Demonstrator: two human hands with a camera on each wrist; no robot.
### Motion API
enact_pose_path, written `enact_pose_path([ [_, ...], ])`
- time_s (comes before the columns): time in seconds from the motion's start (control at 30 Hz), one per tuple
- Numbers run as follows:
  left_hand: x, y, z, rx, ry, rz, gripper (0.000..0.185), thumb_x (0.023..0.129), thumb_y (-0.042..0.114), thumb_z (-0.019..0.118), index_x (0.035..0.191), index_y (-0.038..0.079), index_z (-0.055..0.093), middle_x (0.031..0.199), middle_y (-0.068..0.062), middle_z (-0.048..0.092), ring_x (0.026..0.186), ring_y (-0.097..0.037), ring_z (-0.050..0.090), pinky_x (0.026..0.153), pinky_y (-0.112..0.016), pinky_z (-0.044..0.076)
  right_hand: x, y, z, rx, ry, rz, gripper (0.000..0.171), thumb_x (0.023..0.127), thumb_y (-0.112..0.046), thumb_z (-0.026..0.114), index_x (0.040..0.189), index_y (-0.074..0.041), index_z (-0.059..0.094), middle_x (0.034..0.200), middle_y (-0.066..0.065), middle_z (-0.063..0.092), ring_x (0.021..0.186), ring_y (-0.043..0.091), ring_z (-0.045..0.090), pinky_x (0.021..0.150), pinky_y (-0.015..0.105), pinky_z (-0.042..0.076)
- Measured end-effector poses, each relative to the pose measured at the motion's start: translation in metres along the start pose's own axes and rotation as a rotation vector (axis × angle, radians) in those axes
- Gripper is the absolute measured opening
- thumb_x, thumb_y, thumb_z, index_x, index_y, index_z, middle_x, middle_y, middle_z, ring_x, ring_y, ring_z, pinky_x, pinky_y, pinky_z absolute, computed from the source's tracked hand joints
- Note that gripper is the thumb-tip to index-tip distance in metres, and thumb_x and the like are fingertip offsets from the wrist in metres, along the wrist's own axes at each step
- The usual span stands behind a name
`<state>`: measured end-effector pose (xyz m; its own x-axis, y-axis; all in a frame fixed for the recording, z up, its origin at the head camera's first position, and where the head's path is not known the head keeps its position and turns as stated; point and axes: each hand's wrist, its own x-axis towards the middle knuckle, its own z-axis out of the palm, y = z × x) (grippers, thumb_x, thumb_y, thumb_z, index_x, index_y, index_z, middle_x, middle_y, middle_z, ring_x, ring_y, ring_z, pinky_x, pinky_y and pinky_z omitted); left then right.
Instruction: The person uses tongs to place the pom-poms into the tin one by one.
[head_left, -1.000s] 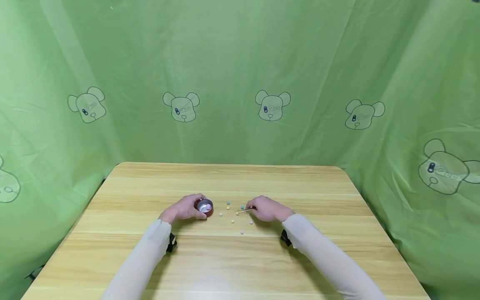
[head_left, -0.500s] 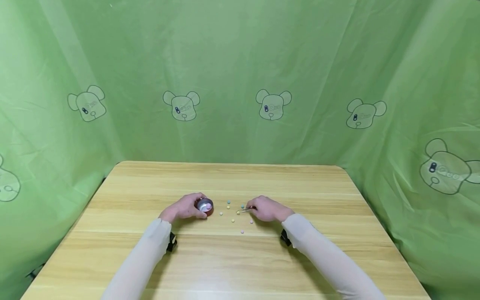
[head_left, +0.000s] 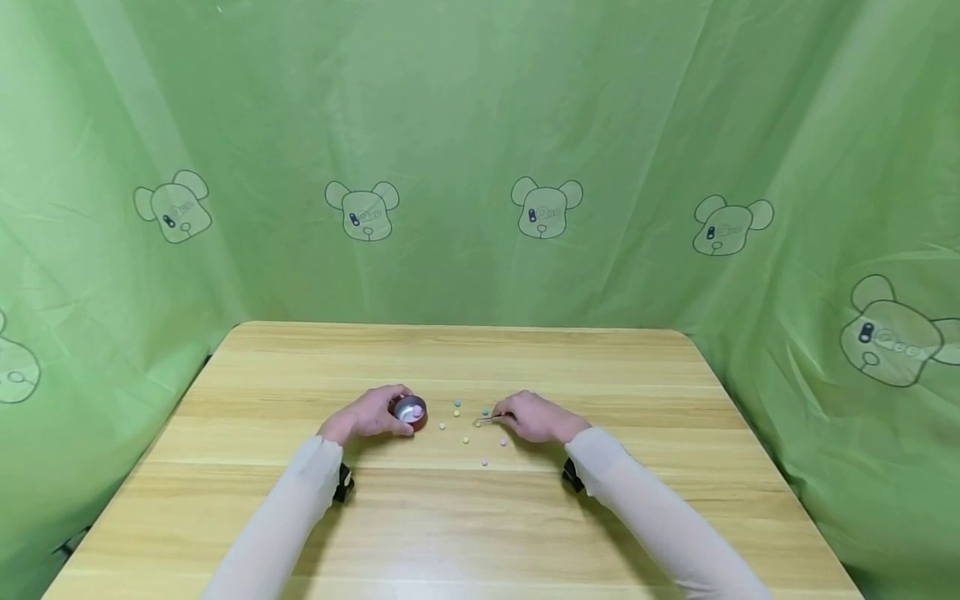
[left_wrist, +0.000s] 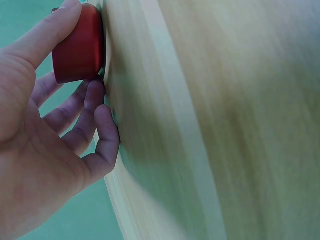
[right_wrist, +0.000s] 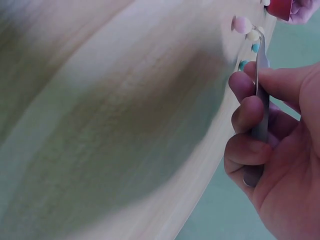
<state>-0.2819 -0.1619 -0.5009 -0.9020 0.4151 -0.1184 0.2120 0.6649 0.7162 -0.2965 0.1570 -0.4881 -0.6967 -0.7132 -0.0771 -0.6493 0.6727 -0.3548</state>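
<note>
Right grip point(head_left: 536, 417) pinches metal tweezers point(right_wrist: 262, 52), tips at a yellow ball point(head_left: 477, 424); I'd squeeze gently, it may roll. Left grip point(head_left: 371, 413) holds red tin point(left_wrist: 80, 50); I'd steady it.

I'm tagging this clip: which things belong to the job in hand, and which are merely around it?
In the job:
tin, held by the left hand
tweezers, held by the right hand
small balls

Merely around:
table
curtain
wrist cameras

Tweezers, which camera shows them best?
The right wrist view: the tweezers appear large, much of their length visible in the right hand. The head view shows just their small front end; the left wrist view doesn't show them.
</note>
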Motion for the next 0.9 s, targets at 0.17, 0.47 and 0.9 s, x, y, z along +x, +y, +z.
enact_pose_path([
  [0.17,0.0000,0.0005,-0.0003,0.001,-0.001,0.001,0.049,0.073,0.019,0.082,0.115,0.011,0.058,0.108,-0.004,0.061,0.101,-0.022,0.056,0.092,-0.043,0.044,-0.0005,0.0014,-0.0003,-0.001,0.005,0.003,0.021,0.096,-0.009,0.052,0.110,-0.008,0.067,0.110,0.007,0.067,0.101,0.020,0.062,0.090,0.036,0.048],
  [0.47,-0.0001,0.0007,-0.0010,0.001,-0.001,0.005,0.050,0.073,0.020,0.082,0.115,0.011,0.057,0.108,-0.004,0.061,0.101,-0.022,0.057,0.092,-0.044,0.043,-0.0025,0.0034,-0.0022,0.026,0.012,0.049,0.020,0.097,-0.012,0.052,0.108,-0.010,0.068,0.107,0.004,0.067,0.097,0.017,0.061,0.086,0.035,0.048],
  [0.9,-0.0014,0.0006,-0.0015,0.007,-0.005,0.037,0.050,0.073,0.020,0.082,0.116,0.009,0.057,0.108,-0.005,0.061,0.101,-0.022,0.056,0.091,-0.042,0.043,-0.0024,0.0044,0.0004,0.005,0.004,0.037,0.018,0.096,-0.013,0.053,0.107,-0.010,0.068,0.104,0.003,0.067,0.096,0.016,0.061,0.085,0.034,0.049],
])
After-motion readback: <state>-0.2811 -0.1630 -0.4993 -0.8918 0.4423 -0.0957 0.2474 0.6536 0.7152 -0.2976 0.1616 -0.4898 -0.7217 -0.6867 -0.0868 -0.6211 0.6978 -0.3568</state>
